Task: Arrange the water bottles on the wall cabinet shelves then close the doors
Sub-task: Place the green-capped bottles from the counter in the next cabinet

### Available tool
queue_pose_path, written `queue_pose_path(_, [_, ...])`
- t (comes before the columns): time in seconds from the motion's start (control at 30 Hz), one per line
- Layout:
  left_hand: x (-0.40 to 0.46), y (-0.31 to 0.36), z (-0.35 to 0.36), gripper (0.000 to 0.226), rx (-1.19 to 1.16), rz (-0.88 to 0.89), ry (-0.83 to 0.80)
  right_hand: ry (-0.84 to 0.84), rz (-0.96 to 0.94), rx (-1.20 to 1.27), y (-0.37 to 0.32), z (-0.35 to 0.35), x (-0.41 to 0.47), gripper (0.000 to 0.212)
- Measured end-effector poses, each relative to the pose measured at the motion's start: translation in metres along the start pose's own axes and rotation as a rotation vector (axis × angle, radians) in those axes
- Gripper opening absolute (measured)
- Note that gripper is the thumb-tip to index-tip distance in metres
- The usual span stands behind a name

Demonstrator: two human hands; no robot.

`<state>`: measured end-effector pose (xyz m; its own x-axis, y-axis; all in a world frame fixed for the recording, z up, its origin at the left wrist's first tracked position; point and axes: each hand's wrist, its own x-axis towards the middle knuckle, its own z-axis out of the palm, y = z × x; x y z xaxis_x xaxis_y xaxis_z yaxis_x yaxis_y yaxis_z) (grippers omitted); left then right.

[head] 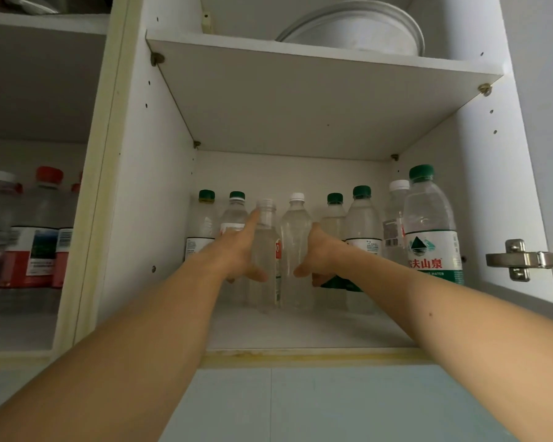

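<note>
Our left hand (237, 250) reaches into the wall cabinet (160, 186) and wraps around a capless clear bottle (266, 250), the index finger lying straight up along its neck and the thumb curling round its front. Our right hand (321, 253) holds the neighbouring white-capped clear bottle (296, 247) from the other side, thumb across its front; the other fingers are hidden behind it. Both bottles stand upright on the lower shelf (300, 330), touching or nearly touching each other, at the middle of a row.

Behind our left hand stand two green-capped bottles (206, 215), upright against the back wall. To the right of our right hand stand two more green-capped bottles (361, 215), then a white-capped one (396, 215), and nearest us a large green-capped bottle (431, 231) with a green and white label, close to the right wall. A metal hinge (521, 260) juts from that wall. On the upper shelf (316, 90) rests a white round container (358, 30). In the left compartment, red-labelled bottles (35, 237) stand blurred.
</note>
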<state>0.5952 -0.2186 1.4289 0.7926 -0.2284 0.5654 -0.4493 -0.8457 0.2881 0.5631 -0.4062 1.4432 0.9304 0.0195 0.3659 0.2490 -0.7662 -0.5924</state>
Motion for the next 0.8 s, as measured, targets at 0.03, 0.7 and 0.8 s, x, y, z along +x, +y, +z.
queue_pose_path(0.03, [0.000, 0.000, 0.001, 0.134, 0.042, 0.002, 0.011, -0.002, 0.009, -0.022, -0.001, 0.001, 0.003, 0.094])
queue_pose_path(0.7, [0.013, 0.019, 0.019, 0.129, 0.698, 0.066, 0.152, 0.249, -0.088, -0.358, 0.013, 0.035, 0.036, 0.099])
queue_pose_path(0.8, [0.013, 0.019, 0.020, 0.129, 0.710, 0.042, 0.167, 0.285, -0.125, -0.411, 0.015, 0.034, 0.031, 0.090])
